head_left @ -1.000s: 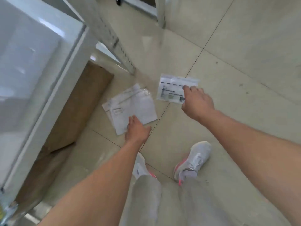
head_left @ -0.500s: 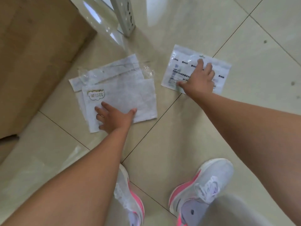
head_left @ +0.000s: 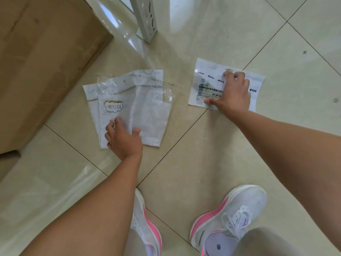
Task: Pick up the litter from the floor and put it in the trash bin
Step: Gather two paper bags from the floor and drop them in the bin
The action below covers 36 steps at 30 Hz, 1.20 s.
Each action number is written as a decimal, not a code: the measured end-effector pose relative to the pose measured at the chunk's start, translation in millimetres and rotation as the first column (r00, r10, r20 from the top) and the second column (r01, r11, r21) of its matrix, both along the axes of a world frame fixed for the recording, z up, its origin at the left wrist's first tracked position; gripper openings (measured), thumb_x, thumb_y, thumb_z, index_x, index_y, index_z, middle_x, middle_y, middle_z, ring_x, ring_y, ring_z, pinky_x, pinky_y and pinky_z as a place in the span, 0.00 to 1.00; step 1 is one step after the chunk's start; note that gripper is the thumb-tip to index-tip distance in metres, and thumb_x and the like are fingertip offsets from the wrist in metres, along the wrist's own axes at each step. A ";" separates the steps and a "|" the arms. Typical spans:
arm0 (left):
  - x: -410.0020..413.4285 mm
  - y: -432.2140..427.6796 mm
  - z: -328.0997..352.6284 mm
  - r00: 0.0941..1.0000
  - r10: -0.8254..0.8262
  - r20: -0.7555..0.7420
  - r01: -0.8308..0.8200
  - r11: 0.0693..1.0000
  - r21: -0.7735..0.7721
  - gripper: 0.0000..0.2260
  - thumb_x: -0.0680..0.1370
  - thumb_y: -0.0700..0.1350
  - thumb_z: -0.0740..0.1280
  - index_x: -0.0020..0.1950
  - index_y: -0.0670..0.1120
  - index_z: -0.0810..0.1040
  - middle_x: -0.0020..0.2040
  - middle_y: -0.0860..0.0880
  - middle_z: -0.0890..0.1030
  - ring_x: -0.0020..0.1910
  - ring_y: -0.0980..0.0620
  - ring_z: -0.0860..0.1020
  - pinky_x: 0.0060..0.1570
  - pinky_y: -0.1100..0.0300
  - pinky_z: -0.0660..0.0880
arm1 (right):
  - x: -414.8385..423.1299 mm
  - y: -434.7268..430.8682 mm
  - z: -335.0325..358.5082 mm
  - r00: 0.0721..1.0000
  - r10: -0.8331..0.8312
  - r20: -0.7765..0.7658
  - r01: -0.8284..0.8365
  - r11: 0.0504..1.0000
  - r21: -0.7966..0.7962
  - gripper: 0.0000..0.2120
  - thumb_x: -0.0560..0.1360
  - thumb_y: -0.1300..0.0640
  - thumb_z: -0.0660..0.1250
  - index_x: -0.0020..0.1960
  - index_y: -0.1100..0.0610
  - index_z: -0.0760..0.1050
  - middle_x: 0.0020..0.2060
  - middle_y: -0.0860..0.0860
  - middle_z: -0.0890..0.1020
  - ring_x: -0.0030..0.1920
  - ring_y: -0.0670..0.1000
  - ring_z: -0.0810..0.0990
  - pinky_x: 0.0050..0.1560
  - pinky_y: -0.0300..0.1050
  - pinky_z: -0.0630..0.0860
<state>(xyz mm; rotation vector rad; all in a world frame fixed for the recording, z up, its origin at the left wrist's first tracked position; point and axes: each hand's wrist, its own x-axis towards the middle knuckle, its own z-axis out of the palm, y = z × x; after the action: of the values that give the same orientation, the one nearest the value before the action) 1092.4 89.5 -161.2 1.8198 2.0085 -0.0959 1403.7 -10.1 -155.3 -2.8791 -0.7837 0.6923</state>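
Note:
Two overlapping clear plastic bags [head_left: 132, 100], one with a cloud-shaped label, lie flat on the tiled floor at the left. My left hand [head_left: 123, 139] rests on their near edge, fingers bent and thumb spread, fingertips pressing the plastic. To the right lies a white printed packet [head_left: 206, 74], also flat on the floor. My right hand [head_left: 233, 93] covers its middle, with bent fingertips on its far part and the thumb on its near edge. No trash bin is in view.
A large cardboard box [head_left: 46, 58] stands at the left, close to the bags. A grey perforated metal leg [head_left: 146, 19] rises at the top centre. My two white-and-pink shoes [head_left: 228, 218] stand at the bottom. Glossy beige tiles surround the litter.
The camera has come down closer to the floor. Both hands went from reaching to resting on the litter, and their fingers have bent more since half a second ago. The litter stays flat.

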 end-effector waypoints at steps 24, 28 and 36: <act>112.1 -20.2 308.4 0.879 -0.140 0.455 0.274 0.930 -0.243 0.13 0.73 0.39 0.60 0.54 0.53 0.71 0.42 0.54 0.78 0.39 0.48 0.76 0.36 0.56 0.73 | 0.5 -36.6 329.8 0.818 -0.383 -0.430 0.489 0.856 0.168 0.08 0.75 0.60 0.57 0.52 0.56 0.72 0.40 0.50 0.78 0.35 0.56 0.75 0.31 0.45 0.69; 167.7 -33.9 458.3 0.814 -0.278 0.510 0.432 0.877 -0.211 0.17 0.73 0.40 0.60 0.60 0.54 0.70 0.45 0.52 0.78 0.43 0.47 0.77 0.38 0.54 0.75 | 24.7 -67.9 491.2 0.792 -0.446 -0.416 0.567 0.789 0.235 0.14 0.74 0.58 0.58 0.59 0.52 0.74 0.44 0.50 0.82 0.38 0.56 0.82 0.35 0.52 0.79; 237.4 -101.8 761.1 0.537 -0.670 0.512 0.791 0.611 -0.029 0.11 0.75 0.40 0.59 0.57 0.46 0.67 0.48 0.43 0.80 0.43 0.37 0.79 0.41 0.44 0.80 | 37.1 -174.8 800.3 0.684 -0.665 -0.301 0.718 0.541 0.437 0.11 0.75 0.55 0.63 0.57 0.53 0.75 0.42 0.47 0.79 0.34 0.46 0.76 0.30 0.41 0.67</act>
<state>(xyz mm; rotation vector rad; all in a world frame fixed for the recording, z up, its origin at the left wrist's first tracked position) 1329.8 -12.4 599.8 2.1366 0.7437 -0.1539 1440.8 -184.9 645.0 -2.2918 0.2212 0.4046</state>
